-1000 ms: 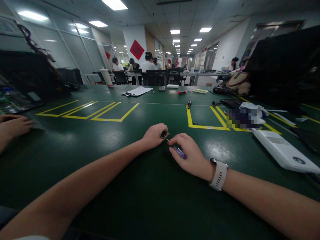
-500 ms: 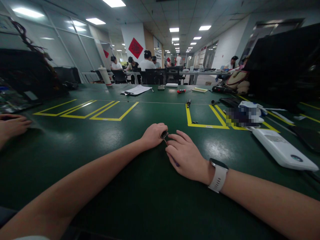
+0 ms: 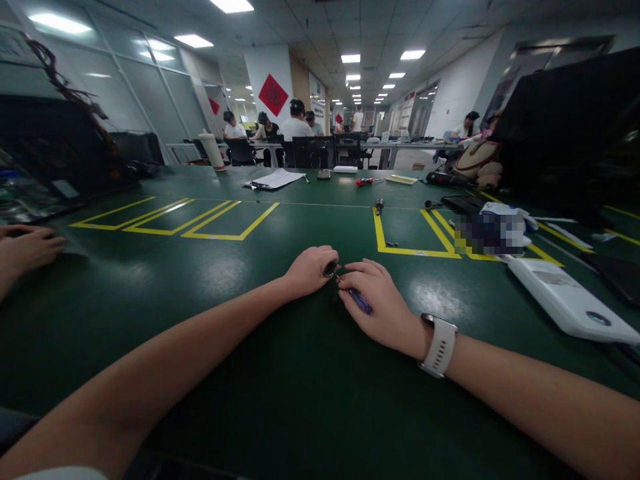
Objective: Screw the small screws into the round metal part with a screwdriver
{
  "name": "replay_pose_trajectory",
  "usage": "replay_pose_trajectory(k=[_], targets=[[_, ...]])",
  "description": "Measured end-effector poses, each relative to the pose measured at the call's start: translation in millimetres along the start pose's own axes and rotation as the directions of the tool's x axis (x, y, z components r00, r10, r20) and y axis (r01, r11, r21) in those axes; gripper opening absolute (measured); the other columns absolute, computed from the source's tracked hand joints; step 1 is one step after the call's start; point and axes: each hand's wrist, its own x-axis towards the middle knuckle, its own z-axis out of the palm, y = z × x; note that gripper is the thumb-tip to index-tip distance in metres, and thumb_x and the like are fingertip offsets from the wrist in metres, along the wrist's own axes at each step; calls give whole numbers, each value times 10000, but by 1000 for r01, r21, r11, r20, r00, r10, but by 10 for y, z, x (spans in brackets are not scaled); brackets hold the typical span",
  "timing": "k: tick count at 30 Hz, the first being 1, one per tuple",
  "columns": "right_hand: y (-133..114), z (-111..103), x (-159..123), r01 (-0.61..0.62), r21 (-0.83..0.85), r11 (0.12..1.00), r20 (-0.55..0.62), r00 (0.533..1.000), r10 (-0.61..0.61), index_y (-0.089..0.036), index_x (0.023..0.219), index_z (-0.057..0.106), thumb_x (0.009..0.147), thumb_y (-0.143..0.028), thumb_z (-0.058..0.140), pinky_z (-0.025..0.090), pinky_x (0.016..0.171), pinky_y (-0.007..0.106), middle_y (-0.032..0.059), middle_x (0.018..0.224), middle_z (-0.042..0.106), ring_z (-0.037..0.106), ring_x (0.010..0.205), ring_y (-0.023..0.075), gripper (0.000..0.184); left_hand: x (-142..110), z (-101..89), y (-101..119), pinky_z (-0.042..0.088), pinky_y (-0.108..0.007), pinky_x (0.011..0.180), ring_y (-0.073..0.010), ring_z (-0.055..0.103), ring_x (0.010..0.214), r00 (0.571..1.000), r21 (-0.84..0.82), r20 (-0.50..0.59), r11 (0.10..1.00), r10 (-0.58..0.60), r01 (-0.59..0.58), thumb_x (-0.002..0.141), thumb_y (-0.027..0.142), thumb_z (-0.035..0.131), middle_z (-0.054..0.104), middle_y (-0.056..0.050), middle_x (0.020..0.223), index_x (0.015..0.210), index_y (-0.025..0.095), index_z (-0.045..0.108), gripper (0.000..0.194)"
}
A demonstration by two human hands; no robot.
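Observation:
Near the middle of the green table, my left hand is closed around a small dark cylindrical part whose round hollow end faces me. Most of that part is hidden by the fingers. In my right hand is a screwdriver with a blue-purple handle, gripped between thumb and fingers. Its thin shaft points up and left to the round end of the part; whether the tip touches it I cannot tell. A pale-banded watch is on my right wrist.
Yellow tape frames mark the green table. Beyond my right hand lie a dark metal part, tiny pieces and a red screwdriver. A white power bank sits right. Another person's hand rests at left.
My right hand has turned and shifted slightly up and right, so more of the screwdriver's handle shows. My left hand still holds the part in nearly the same place.

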Motion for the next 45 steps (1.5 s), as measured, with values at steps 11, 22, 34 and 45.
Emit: replay_pose_trajectory(k=[11, 22, 34, 45], targets=[[124, -13, 46, -330, 708, 624, 112, 926, 361, -211, 868, 592, 846, -308, 533, 416, 898, 386, 27, 963, 667, 586, 981, 188, 115, -8, 13, -49, 338, -215, 511, -99, 437, 564, 985, -276, -129, 958, -113, 73, 762, 311, 565, 455, 36, 609, 627, 177, 438, 229], [101, 22, 35, -332, 580, 744, 82, 932, 352, -201, 856, 621, 827, -283, 552, 435, 802, 356, 35, 910, 663, 589, 869, 181, 111, -5, 12, -24, 351, -239, 548, -120, 468, 595, 998, -94, -50, 995, -48, 43, 789, 240, 526, 476, 14, 639, 655, 172, 475, 158], [176, 41, 57, -368, 893, 260, 210, 851, 482, -188, 796, 607, 793, -277, 583, 463, 719, 321, 45, 888, 683, 620, 906, 191, 92, -2, -5, -34, 343, -225, 525, -105, 441, 557, 990, -285, -112, 957, -86, 51, 755, 283, 551, 454, 36, 601, 638, 177, 452, 186], [152, 27, 56, -423, 821, 384, 201, 843, 499, -176, 787, 620, 780, -279, 598, 450, 706, 324, 52, 870, 679, 609, 850, 182, 105, -15, 10, -35, 369, -239, 570, -125, 489, 613, 999, -128, -47, 992, -24, 18, 733, 144, 535, 502, 6, 659, 682, 164, 497, 66]])
